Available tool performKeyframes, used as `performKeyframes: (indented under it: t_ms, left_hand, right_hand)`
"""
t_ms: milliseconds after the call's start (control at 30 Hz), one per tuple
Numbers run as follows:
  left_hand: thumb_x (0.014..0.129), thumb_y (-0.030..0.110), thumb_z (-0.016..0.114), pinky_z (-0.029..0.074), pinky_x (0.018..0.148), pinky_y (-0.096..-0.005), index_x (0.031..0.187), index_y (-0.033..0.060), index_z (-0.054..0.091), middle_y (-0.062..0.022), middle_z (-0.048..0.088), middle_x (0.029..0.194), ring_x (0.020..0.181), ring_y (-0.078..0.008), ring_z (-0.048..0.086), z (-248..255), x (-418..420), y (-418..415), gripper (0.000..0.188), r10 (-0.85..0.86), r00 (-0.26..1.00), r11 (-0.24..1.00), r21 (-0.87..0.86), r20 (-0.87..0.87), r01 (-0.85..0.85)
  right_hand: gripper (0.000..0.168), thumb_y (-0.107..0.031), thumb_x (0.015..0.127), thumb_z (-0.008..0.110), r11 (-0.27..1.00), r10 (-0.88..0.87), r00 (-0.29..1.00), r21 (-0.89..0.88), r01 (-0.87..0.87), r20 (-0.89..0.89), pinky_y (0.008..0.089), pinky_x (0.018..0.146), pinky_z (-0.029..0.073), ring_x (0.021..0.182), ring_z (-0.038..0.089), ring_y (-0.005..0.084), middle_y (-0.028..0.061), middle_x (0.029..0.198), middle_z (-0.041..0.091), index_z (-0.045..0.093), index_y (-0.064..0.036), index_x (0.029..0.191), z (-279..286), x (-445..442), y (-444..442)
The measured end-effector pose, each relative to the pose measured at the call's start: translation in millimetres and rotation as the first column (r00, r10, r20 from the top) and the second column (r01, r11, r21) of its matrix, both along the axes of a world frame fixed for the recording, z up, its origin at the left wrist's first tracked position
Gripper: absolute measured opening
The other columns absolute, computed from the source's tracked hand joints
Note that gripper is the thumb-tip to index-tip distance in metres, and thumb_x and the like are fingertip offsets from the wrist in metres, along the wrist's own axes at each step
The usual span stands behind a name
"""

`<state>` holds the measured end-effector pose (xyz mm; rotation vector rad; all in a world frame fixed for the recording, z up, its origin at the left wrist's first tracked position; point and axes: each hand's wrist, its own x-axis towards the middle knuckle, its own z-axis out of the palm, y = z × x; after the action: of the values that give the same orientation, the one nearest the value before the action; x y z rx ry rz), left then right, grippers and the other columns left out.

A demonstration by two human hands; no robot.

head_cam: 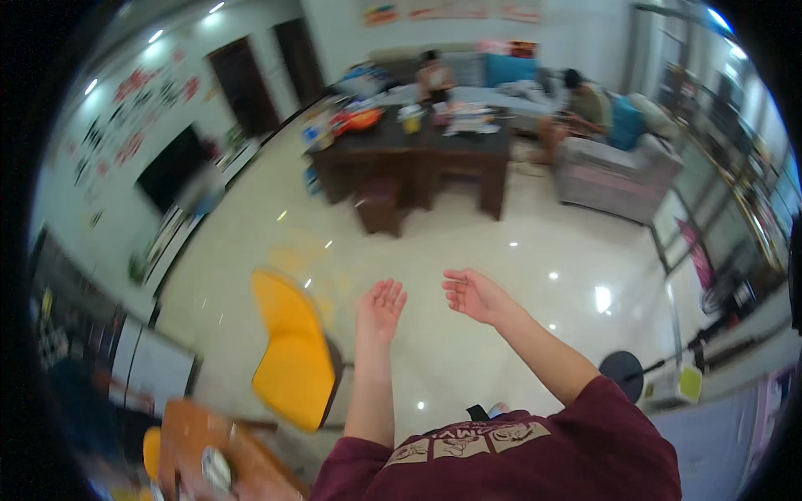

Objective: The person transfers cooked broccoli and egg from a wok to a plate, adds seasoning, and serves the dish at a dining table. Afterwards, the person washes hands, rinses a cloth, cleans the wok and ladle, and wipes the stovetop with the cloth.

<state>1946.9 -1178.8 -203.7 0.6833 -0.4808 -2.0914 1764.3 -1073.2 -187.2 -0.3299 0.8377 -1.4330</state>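
Observation:
Both of my hands are raised in front of my body over the glossy tiled floor point(438, 369). My left hand point(381, 307) is palm up with its fingers apart, and nothing lies in it. Across a gap, my right hand point(471, 295) is turned inward with its fingers loosely bent and no object in it. Left of my left forearm stands a yellow chair point(294, 363), which the arm does not visibly touch.
A dark wooden table point(369, 145) bears papers and bags, with a stool point(379, 206) before it. Two people sit on the grey sofa point(467, 69) and armchair side. A wooden table point(194, 432) is at lower left, near another person. A round-based stand point(621, 374) is at right.

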Motion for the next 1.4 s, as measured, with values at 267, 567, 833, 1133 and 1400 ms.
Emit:
performKeyframes:
  t_ms: [267, 567, 833, 1133, 1400]
  left_hand:
    - [0.083, 0.007, 0.041, 0.04, 0.091, -0.0427, 0.108, -0.0031, 0.037, -0.0153, 0.045, 0.109, 0.107, -0.0301, 0.044, -24, -377, 103, 0.027, -0.637, 0.768, 0.77, 0.018, 0.067, 0.638]
    - [0.081, 0.006, 0.041, 0.04, 0.09, -0.0426, 0.106, -0.0013, 0.04, -0.016, 0.045, 0.111, 0.106, -0.03, 0.046, -45, -638, 134, 0.026, -0.888, 0.451, 0.457, 0.059, 0.087, 0.888]
    - [0.081, 0.005, 0.04, 0.04, 0.09, -0.0421, 0.109, -0.0021, 0.037, -0.0159, 0.043, 0.114, 0.107, -0.0306, 0.045, -45, -872, 137, 0.029, -0.951, 0.275, 0.287, 0.076, 0.143, 0.955]
    - [0.081, 0.005, 0.04, 0.04, 0.09, -0.0415, 0.114, -0.0021, 0.033, -0.0167, 0.04, 0.119, 0.109, -0.0297, 0.044, -71, -1095, 229, 0.035, -0.993, 0.042, 0.054, 0.111, 0.109, 0.992]
    - [0.08, 0.009, 0.041, 0.04, 0.089, -0.0412, 0.115, -0.0013, 0.033, -0.0152, 0.041, 0.118, 0.107, -0.0281, 0.045, -56, -1300, 333, 0.037, -0.987, 0.002, 0.002, 0.001, 0.161, 1.0]
  right_hand:
    - [0.024, -0.019, 0.084, 0.039, 0.742, -0.669, 0.732, 0.06, 0.667, 0.13, 0.0268, 0.064, 0.041, 0.071, 0.047, 0.0134, 0.0047, 0.085, 0.05, 0.048, -0.004, 0.1, -53, -273, 189]
    - [0.02, -0.019, 0.083, 0.042, 0.484, -0.862, 0.451, 0.108, 0.869, 0.232, 0.0262, 0.064, 0.042, 0.07, 0.048, 0.0132, 0.0029, 0.081, 0.051, 0.049, -0.006, 0.096, -95, -461, 219]
    - [0.018, -0.018, 0.082, 0.044, 0.271, -0.945, 0.242, 0.112, 0.956, 0.221, 0.0265, 0.061, 0.042, 0.067, 0.049, 0.013, 0.0032, 0.08, 0.052, 0.049, -0.007, 0.095, -78, -662, 211]
    - [0.017, -0.019, 0.08, 0.046, 0.019, -0.964, -0.026, 0.168, 0.986, 0.266, 0.0269, 0.06, 0.043, 0.064, 0.05, 0.0129, 0.0028, 0.08, 0.053, 0.05, -0.009, 0.093, -107, -884, 269]
    - [0.017, -0.021, 0.081, 0.046, -0.074, -0.963, -0.092, 0.08, 0.994, 0.251, 0.0276, 0.059, 0.043, 0.065, 0.049, 0.0127, 0.0023, 0.078, 0.053, 0.05, -0.01, 0.093, -84, -1094, 364]
